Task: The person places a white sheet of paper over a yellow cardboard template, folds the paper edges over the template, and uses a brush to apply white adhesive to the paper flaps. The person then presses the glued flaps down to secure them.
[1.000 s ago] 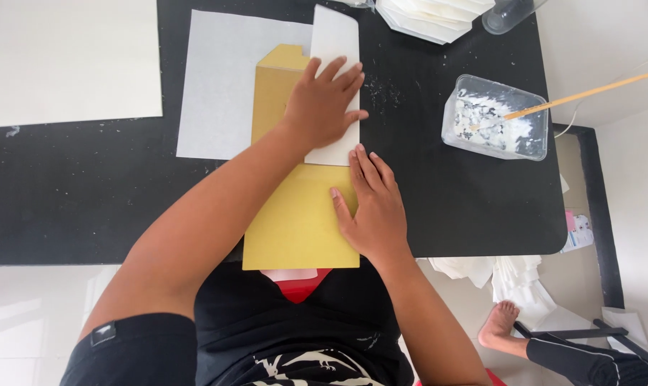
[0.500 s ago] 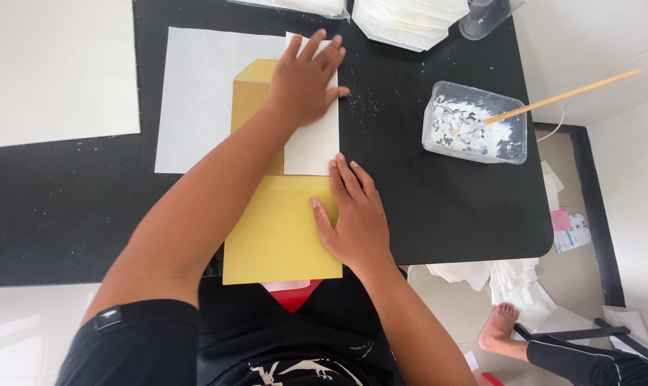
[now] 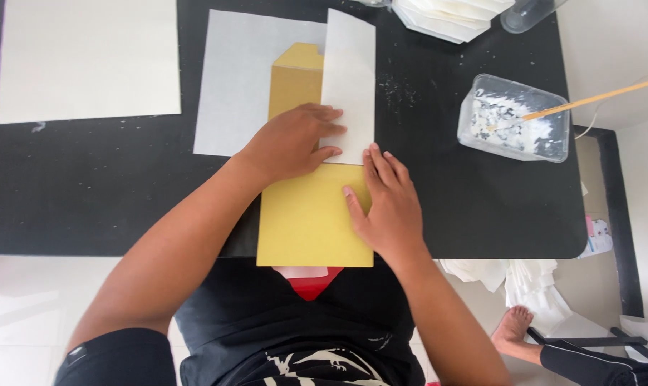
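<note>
A long gold-yellow card point(image 3: 306, 221) lies on the black table point(image 3: 109, 186), its near end hanging over the table's front edge. A white paper strip point(image 3: 348, 78) lies along the card's right side at the far end. My left hand point(image 3: 292, 141) presses flat where the strip's near end meets the card, fingers pointing right. My right hand point(image 3: 386, 204) rests flat on the card's right edge, just below the strip, fingers spread and pointing away from me. Neither hand grips anything.
A pale grey sheet point(image 3: 238, 78) lies under the card's far end. A large white sheet point(image 3: 88, 61) is at far left. A clear tub point(image 3: 513, 118) with white paste and a wooden stick point(image 3: 596, 99) stands right. Folded white paper point(image 3: 449, 16) and a clear cup point(image 3: 528, 13) sit at the back.
My left hand has slid toward me along the white strip, from its far part down to its near end. My right hand stays on the card's right edge.
</note>
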